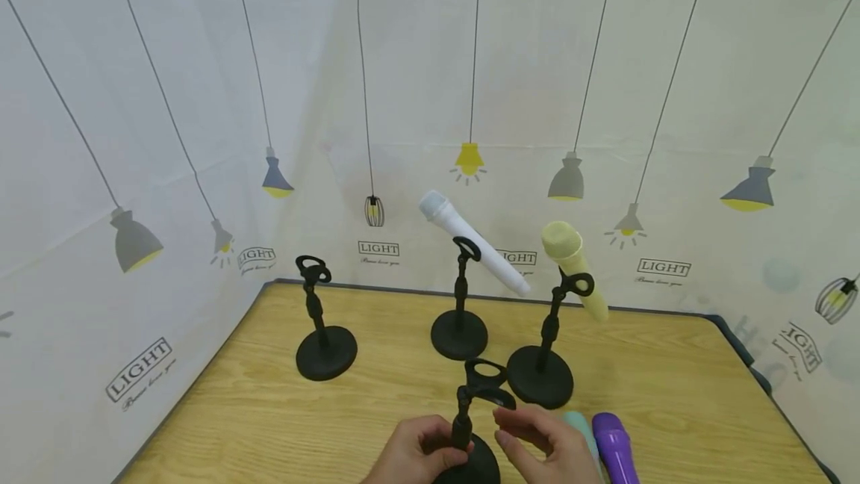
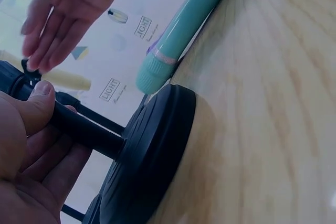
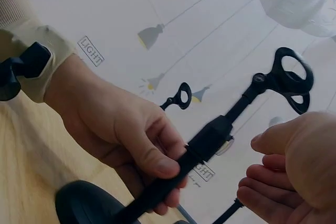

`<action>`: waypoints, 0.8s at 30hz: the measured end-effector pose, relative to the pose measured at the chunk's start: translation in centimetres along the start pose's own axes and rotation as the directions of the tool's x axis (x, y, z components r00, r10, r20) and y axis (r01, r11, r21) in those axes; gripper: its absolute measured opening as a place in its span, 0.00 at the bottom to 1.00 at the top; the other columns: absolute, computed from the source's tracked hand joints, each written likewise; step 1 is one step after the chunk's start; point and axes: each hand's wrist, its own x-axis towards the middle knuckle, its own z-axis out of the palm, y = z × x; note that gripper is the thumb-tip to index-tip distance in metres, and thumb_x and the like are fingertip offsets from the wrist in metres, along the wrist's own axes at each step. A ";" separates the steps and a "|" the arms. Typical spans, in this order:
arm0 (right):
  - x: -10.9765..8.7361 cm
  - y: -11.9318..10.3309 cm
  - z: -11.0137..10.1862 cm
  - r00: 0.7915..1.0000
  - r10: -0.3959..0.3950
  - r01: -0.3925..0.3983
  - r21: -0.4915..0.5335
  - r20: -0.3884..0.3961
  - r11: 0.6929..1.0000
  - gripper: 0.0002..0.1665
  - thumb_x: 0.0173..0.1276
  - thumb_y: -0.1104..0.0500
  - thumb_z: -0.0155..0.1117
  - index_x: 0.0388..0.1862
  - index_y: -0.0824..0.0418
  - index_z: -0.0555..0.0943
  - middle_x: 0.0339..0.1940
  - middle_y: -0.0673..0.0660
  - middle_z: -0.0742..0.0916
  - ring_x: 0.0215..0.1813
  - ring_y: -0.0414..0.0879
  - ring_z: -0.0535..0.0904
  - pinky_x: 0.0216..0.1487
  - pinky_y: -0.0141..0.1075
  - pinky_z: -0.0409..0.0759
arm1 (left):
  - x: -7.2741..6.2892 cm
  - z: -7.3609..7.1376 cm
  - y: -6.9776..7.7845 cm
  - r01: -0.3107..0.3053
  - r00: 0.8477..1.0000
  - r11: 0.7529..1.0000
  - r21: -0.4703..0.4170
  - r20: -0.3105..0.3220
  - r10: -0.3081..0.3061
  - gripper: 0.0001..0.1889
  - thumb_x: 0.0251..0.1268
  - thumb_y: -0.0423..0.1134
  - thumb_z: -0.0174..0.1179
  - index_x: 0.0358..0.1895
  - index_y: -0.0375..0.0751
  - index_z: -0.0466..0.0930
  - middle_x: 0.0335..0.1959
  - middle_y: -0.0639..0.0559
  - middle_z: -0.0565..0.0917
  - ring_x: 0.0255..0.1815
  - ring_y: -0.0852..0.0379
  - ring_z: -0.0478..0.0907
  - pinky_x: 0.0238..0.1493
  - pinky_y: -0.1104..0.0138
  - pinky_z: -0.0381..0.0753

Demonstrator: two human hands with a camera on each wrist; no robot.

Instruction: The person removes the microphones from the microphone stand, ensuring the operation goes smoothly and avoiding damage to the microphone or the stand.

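My left hand (image 1: pixel 418 453) grips the pole of a black desktop microphone stand (image 1: pixel 463 415), thumb on one side and fingers round the other. Its round base (image 2: pixel 152 156) sits at the wooden tabletop. At the top of this stand is a black clip (image 3: pixel 291 74) with ring-like openings and no microphone in it. Beside the clip is my right hand (image 1: pixel 547 441), fingers loosely bent and holding nothing; the right wrist view shows a gap between it and the pole. A teal microphone (image 2: pixel 181 30) and a purple microphone (image 1: pixel 617 445) lie close by on the right.
Behind stand three similar stands: one with its clip bare (image 1: pixel 324 346) at left, one bearing a white microphone (image 1: pixel 480 245), one bearing a yellow microphone (image 1: pixel 571 264). A lamp-printed backdrop (image 1: pixel 416 81) surrounds the wooden table (image 1: pixel 255 409) at the back and sides.
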 end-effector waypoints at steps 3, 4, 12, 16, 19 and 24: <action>0.1 0.1 0.7 0.999 -0.028 0.028 0.040 0.015 0.999 0.15 0.70 0.66 0.76 0.54 0.65 0.90 0.55 0.65 0.92 0.50 0.35 0.91 0.54 0.34 0.89 | 0.0 0.5 -0.1 0.008 1.000 1.000 -0.014 0.005 -0.008 0.12 0.72 0.38 0.72 0.50 0.32 0.89 0.51 0.37 0.92 0.47 0.60 0.90 0.51 0.73 0.85; 0.1 0.0 0.9 0.999 -0.035 0.034 0.053 0.015 0.998 0.15 0.70 0.66 0.76 0.54 0.66 0.89 0.55 0.66 0.92 0.50 0.35 0.91 0.55 0.33 0.89 | 0.0 0.6 -0.2 0.012 1.000 1.000 -0.018 0.003 -0.012 0.12 0.71 0.38 0.72 0.50 0.33 0.89 0.51 0.37 0.92 0.48 0.60 0.90 0.51 0.72 0.85; -0.4 -0.5 2.7 0.995 -0.029 0.033 0.044 -0.094 0.998 0.13 0.67 0.65 0.80 0.50 0.64 0.91 0.48 0.58 0.94 0.46 0.38 0.92 0.54 0.36 0.90 | 0.0 1.7 -0.1 0.025 1.000 0.999 -0.038 -0.009 -0.026 0.10 0.70 0.36 0.73 0.49 0.35 0.90 0.46 0.42 0.93 0.44 0.60 0.89 0.47 0.72 0.85; -0.9 -0.5 3.4 0.991 -0.008 0.010 0.009 -0.137 1.000 0.15 0.65 0.63 0.82 0.50 0.63 0.91 0.45 0.56 0.95 0.45 0.38 0.91 0.52 0.33 0.88 | 0.1 2.1 -0.2 0.013 1.000 0.999 -0.041 -0.011 -0.013 0.10 0.71 0.35 0.72 0.49 0.33 0.90 0.44 0.41 0.93 0.42 0.62 0.88 0.46 0.72 0.85; -1.1 -0.2 3.5 0.993 0.033 -0.033 0.005 -0.111 0.999 0.17 0.65 0.60 0.83 0.51 0.61 0.90 0.46 0.54 0.94 0.46 0.37 0.90 0.54 0.35 0.88 | 0.1 2.1 -0.3 0.010 1.000 0.999 -0.035 -0.009 -0.010 0.10 0.72 0.37 0.72 0.48 0.32 0.90 0.44 0.40 0.93 0.41 0.62 0.88 0.44 0.72 0.85; -1.3 0.1 4.0 0.988 0.012 -0.012 0.000 -0.153 1.000 0.16 0.63 0.61 0.84 0.49 0.58 0.90 0.45 0.53 0.93 0.46 0.36 0.89 0.55 0.38 0.89 | 0.0 2.1 -0.3 0.018 1.000 1.000 -0.010 -0.025 -0.018 0.10 0.73 0.37 0.71 0.47 0.33 0.90 0.42 0.43 0.93 0.38 0.63 0.87 0.41 0.72 0.84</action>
